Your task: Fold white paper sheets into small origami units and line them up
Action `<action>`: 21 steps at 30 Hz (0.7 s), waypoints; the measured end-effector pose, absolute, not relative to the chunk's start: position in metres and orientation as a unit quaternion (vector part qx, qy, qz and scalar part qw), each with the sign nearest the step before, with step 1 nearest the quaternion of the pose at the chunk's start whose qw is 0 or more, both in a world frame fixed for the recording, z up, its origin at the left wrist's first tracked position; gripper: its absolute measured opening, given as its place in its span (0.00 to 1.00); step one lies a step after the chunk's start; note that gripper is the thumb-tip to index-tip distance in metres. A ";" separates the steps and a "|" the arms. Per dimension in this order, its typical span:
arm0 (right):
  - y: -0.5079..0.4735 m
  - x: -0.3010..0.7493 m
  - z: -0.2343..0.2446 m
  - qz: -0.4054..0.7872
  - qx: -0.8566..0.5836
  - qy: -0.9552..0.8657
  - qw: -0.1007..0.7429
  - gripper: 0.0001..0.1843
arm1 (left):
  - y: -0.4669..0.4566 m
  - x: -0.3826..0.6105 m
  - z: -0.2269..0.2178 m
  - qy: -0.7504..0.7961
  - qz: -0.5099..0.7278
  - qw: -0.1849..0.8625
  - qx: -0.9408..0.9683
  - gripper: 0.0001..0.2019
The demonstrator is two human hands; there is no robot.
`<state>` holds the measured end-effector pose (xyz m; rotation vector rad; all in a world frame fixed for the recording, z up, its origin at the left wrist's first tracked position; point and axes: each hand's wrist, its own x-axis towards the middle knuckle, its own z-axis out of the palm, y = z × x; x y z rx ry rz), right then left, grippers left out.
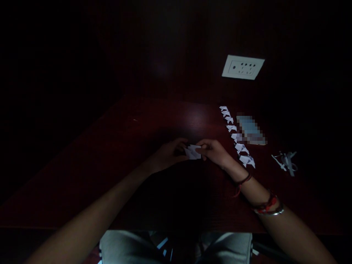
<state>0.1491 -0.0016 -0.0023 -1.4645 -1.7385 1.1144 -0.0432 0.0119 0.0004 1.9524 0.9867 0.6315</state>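
Observation:
A small piece of folded white paper is held between my two hands, just above the dark red table. My left hand pinches its left edge, thumb in front and fingers behind. At the right edge my right hand grips it, with the thumb pressed on the paper's face. Several folded white paper figures stand in a row to the right of my right hand, running away toward the back of the table. Bracelets circle my right wrist and forearm.
Right of the row lies a blurred-out flat rectangular thing, perhaps a phone. A coiled white cable rests nearer the right side. A white socket panel is on the back wall. My legs show below the table's front edge.

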 end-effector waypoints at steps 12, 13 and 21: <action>-0.002 0.155 0.003 0.223 -0.499 -0.800 0.248 0.06 | -0.013 -0.017 -0.005 0.428 0.174 0.076 0.884 0.07; -0.002 0.156 0.005 0.226 -0.503 -0.798 0.242 0.03 | -0.016 -0.017 -0.004 0.409 0.156 0.068 0.896 0.09; -0.012 0.159 0.013 0.287 -0.527 -0.781 0.174 0.06 | -0.035 -0.026 0.000 0.331 0.113 0.027 0.937 0.13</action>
